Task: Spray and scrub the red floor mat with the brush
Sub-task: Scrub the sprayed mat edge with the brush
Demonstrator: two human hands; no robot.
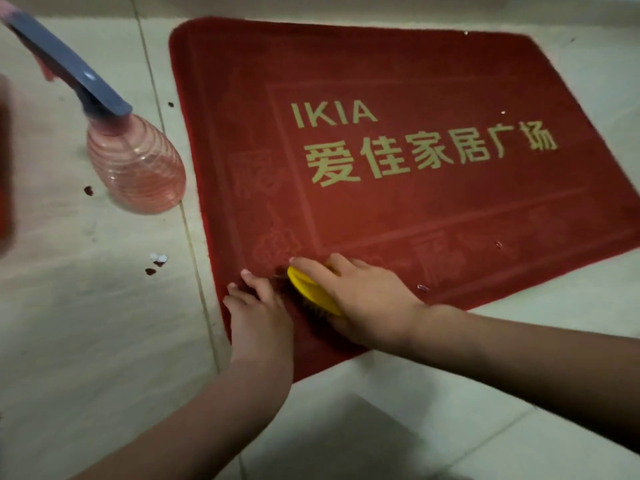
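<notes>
Now right hand (pixel 367 299) grips brush (pixel 311 289) — on mat (pixel 415 209).

Dim, warm light and a soft, slightly smeared picture. A broad shadow darkens the floor (pixel 346 427) at the bottom. The left edge is blurred, and wide-angle distortion bends the mat (pixel 381 209) outline.

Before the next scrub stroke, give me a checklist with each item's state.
1. Right hand grips the brush: ok.
2. Brush bristles rest on the mat: ok.
3. Left hand presses the mat's near corner down: ok.
4. Spray bottle stands on the floor, off the mat and out of the brush's way: ok.
5. Mat wet enough to scrub: cannot tell.
6. Floor beside the mat free of dirt: not ok, scraps lie there.
</notes>
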